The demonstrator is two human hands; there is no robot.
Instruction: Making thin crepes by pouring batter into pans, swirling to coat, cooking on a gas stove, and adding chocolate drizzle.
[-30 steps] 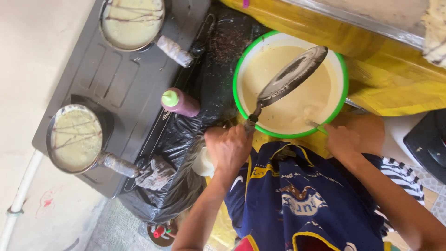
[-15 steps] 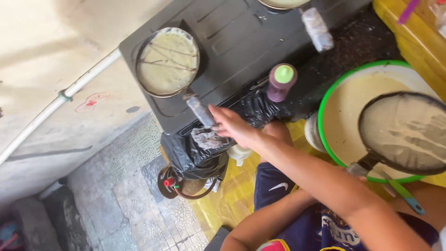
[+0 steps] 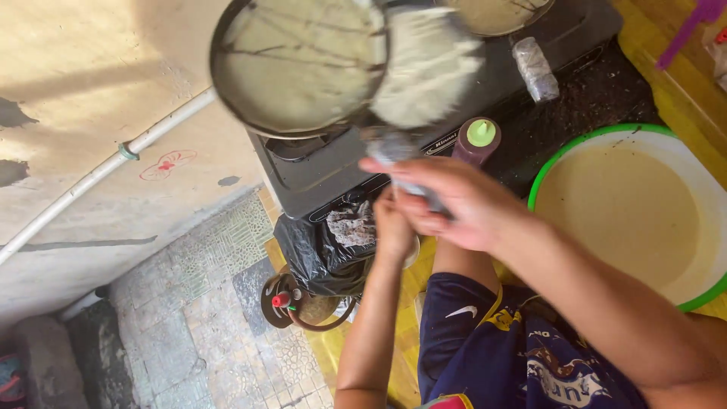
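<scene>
Pans (image 3: 303,64) raised at upper centre of frame, two of them, one tipped over the other, pale crepe (image 3: 428,64) blurred between. Right hand (image 3: 454,201) closed round a wrapped handle; left hand (image 3: 394,227) just beneath, closed on the second handle as far as can be judged. Advisable: rims kept close, wrists steady, flip directly over the lower pan. Black stove (image 3: 326,170) below, batter bowl (image 3: 628,204) at right, bottle (image 3: 477,140) between. Tiled floor, pipe (image 3: 98,178) along wall at left.
</scene>
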